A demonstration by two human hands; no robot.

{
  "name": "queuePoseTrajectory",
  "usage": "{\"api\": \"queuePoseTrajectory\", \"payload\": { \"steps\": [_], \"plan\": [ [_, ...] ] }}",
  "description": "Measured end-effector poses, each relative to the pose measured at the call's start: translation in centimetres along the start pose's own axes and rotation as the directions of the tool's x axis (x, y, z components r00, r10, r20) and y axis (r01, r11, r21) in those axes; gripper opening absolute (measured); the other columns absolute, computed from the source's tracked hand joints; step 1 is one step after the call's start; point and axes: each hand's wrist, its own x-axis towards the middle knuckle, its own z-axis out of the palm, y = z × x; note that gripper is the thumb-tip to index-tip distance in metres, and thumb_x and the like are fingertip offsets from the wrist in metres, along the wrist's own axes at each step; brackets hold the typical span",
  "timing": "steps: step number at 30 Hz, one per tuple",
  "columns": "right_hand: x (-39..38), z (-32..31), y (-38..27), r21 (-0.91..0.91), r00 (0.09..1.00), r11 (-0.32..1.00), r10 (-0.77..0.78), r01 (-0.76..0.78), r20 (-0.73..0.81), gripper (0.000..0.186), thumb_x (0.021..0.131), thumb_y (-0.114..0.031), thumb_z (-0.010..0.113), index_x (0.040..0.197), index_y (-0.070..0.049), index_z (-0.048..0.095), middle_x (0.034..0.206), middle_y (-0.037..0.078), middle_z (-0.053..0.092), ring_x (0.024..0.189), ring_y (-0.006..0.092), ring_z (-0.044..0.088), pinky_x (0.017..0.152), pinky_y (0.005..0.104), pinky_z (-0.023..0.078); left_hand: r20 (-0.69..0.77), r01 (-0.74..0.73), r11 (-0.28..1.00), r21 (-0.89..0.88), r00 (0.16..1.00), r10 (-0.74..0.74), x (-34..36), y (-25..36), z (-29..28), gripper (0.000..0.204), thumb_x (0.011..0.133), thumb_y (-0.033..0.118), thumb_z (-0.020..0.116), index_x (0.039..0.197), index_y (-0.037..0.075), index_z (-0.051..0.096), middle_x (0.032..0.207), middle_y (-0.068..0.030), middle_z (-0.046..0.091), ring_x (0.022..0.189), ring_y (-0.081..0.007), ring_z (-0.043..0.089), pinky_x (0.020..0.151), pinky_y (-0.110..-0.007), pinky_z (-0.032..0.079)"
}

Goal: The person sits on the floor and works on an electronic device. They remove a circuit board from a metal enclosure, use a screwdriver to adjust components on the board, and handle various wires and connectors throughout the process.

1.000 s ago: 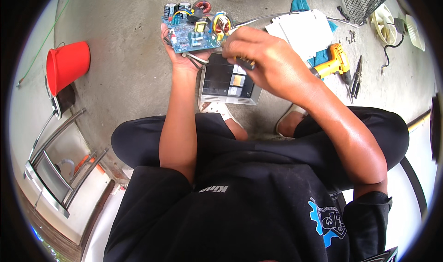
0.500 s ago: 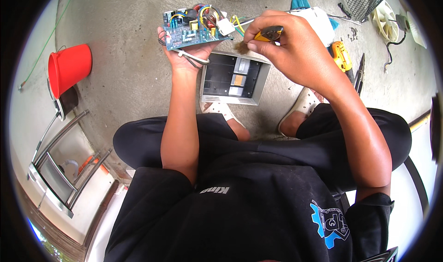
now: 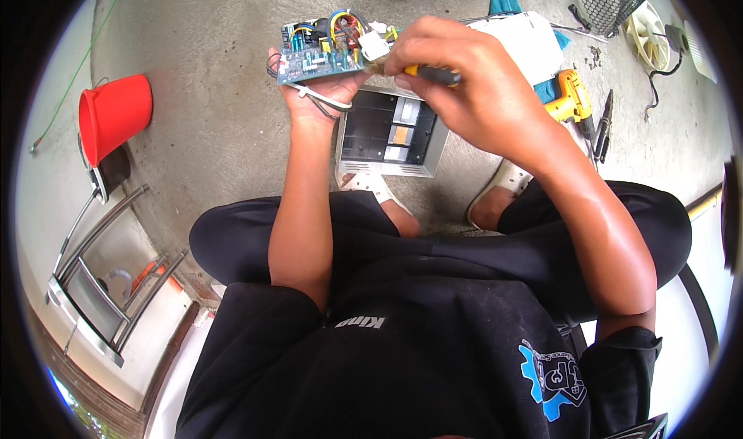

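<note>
My left hand point(image 3: 313, 102) grips a circuit board point(image 3: 319, 66) from below, with wires, coils and a white connector standing up from its top. In my right hand point(image 3: 472, 79) is a paintbrush point(image 3: 433, 75) with a yellow and black handle. Its bristles, partly hidden by the fingers, are at the board's right edge. Whether they touch the board I cannot tell. Under the hands a shallow grey and black housing point(image 3: 364, 167) rests on the concrete floor between my feet.
A red bucket point(image 3: 116, 118) and a metal-framed chair point(image 3: 97, 284) are at the left. To the right lie a white panel point(image 3: 526, 44) over a teal cloth point(image 3: 504, 0), a yellow drill point(image 3: 571, 99), pliers point(image 3: 605, 126), loose screws point(image 3: 594, 57) and a cream fan point(image 3: 646, 37).
My right hand has moved left with the paintbrush, bringing the bristles to the board's right edge. The board has tilted and shifted slightly in my left hand.
</note>
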Motion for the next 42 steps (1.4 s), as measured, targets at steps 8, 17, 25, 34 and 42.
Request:
{"api": "queuePoseTrajectory", "payload": {
  "steps": [8, 17, 25, 34, 42],
  "plan": [
    [-0.2, 0.5, 0.4, -0.086, 0.999, 0.996, -0.029, 0.03, 0.014, 0.016, 0.088, 0.004, 0.076, 0.103, -0.001, 0.073, 0.102, 0.015, 0.07, 0.094, 0.038, 0.071, 0.082, 0.0435, 0.057, 0.068, 0.064, 0.997, -0.049, 0.996, -0.061, 0.0, 0.1, 0.5, 0.105, 0.074, 0.078, 0.068, 0.153, 0.01, 0.059, 0.153, -0.0165, 0.061, 0.143, -0.0456, 0.055, 0.119, -0.078, 0.038],
    [-0.6, 1.3, 1.5, -0.109, 0.999, 0.994, -0.02, 0.025, 0.04, 0.018, 0.087, 0.005, 0.075, 0.104, -0.001, 0.073, 0.101, 0.015, 0.069, 0.098, 0.0395, 0.07, 0.085, 0.0455, 0.056, -0.145, -0.155, 0.846, 0.51, 0.954, 0.263, 0.1, -2.0, 2.3, 0.1, 0.083, 0.079, 0.061, 0.156, 0.012, 0.055, 0.153, -0.0179, 0.06, 0.14, -0.0467, 0.058, 0.109, -0.07, 0.052],
    [-0.6, 1.0, 2.0, -0.047, 0.999, 0.998, -0.036, 0.037, 0.028, 0.021, 0.086, 0.007, 0.075, 0.105, -0.002, 0.074, 0.104, 0.014, 0.072, 0.1, 0.0365, 0.072, 0.087, 0.0439, 0.058, -0.189, -0.122, 0.874, 0.47, 0.954, 0.235, 0.4, -2.1, 3.4, 0.108, 0.08, 0.085, 0.058, 0.156, 0.008, 0.053, 0.155, -0.017, 0.057, 0.139, -0.0439, 0.059, 0.111, -0.073, 0.048],
    [0.3, -2.0, 2.6, -0.17, 0.968, 0.953, 0.247, -0.251, -0.044, 0.011, 0.096, -0.006, 0.074, 0.103, 0.001, 0.073, 0.095, 0.016, 0.075, 0.087, 0.0286, 0.076, 0.081, 0.0384, 0.058, -0.129, -0.144, 0.949, 0.279, 0.974, 0.186, 0.2, -1.1, 2.1, 0.118, 0.072, 0.076, 0.072, 0.162, 0.006, 0.044, 0.167, -0.0285, 0.04, 0.154, -0.0568, 0.037, 0.126, -0.081, 0.025],
    [1.3, -2.9, 1.5, 0.411, 0.903, 0.821, 0.43, -0.396, 0.01, 0.021, 0.107, -0.019, 0.072, 0.107, 0.002, 0.07, 0.084, 0.004, 0.068, 0.079, 0.0139, 0.066, 0.074, 0.0312, 0.054, 0.018, -0.021, 0.998, -0.063, 1.0, 0.022, 0.0, -0.5, -0.4, 0.114, 0.084, 0.081, 0.059, 0.166, 0.006, 0.039, 0.171, -0.03, 0.034, 0.156, -0.0574, 0.033, 0.125, -0.081, 0.025]
  ]
}}
